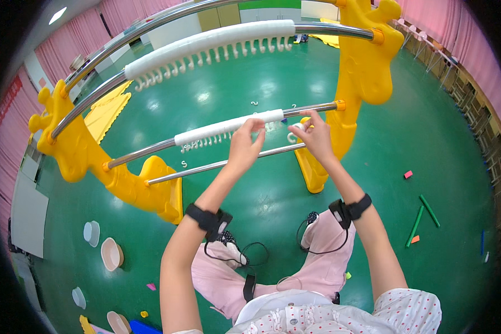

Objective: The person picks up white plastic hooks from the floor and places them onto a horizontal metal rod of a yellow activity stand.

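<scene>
A yellow giraffe-shaped rack stands before me, with metal bars between its two side posts. On the lower bar a white sleeve (222, 127) carries a row of small white hooks (209, 139). My left hand (246, 142) is raised at that sleeve, fingers bent and thumb apart, with nothing visible in it. Whether it touches the sleeve I cannot tell. Right of it, my right hand (318, 139) is closed in a pinch on a white S-hook (293, 136), near the bare metal bar (312, 109) at the sleeve's right end.
Overhead, a longer white sleeve (217, 40) with a full row of hooks covers another bar. Yellow giraffe posts (367, 61) flank the bars. Loose S-hooks (184, 163) lie on the green floor. Basins (112, 254) are at left, green sticks (414, 225) at right.
</scene>
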A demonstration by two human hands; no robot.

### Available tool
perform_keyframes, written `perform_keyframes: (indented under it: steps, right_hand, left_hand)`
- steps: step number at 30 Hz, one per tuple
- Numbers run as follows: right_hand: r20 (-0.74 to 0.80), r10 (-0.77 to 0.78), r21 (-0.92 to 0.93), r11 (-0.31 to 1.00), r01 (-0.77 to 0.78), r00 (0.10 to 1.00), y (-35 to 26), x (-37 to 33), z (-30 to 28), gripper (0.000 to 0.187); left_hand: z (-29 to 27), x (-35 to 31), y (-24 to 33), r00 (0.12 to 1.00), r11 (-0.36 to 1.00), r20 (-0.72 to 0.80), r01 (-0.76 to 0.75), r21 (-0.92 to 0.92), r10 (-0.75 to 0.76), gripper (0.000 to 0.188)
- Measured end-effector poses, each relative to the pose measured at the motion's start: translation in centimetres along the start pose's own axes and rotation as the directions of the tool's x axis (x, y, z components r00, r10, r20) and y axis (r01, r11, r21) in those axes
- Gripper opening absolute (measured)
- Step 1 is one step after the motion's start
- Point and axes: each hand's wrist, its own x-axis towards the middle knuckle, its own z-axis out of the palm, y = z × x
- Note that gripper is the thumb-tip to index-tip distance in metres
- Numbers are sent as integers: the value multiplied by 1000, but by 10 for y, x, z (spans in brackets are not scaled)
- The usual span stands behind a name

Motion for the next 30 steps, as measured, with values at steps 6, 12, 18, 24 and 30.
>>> perform_keyframes:
  steps: [6,12,18,24,30]
  right_hand:
    - [310,59,90,992,-91,949,31,56,20,25]
    - [597,8,109,990,-91,802,59,71,10,30]
    - [537,-243,-249,870,426,808,39,80,11,19]
    - [581,-119,-12,988,155,805,66,92,11,25]
    - [660,-36,-51,994,93,750,58,101,14,29]
  left_hand:
    - [39,56,-41,968,842,242,-182,507,63,42]
    - [49,58,-61,955,758,234,-290,584,185,36]
    - [46,58,-60,954,762,233,-291,579,187,39]
    - [50,57,-56,957,744,251,-272,611,144,45]
    - [49,59,-58,958,745,246,-272,610,148,43]
